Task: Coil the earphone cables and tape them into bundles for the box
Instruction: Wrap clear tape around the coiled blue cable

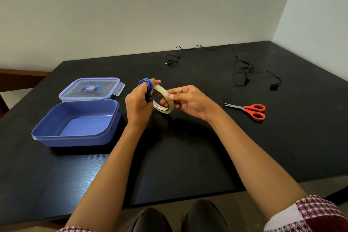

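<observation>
Above the black table (188,147), the left hand (138,103) grips a coiled blue earphone cable (146,83) while the right hand (190,100) pinches the tape roll (165,98).

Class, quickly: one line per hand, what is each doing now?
Left hand: grips the coiled blue earphone cable.
Right hand: pinches the tape roll.

Left hand (138,104) curled in grip, right hand (190,102) pinching
</observation>
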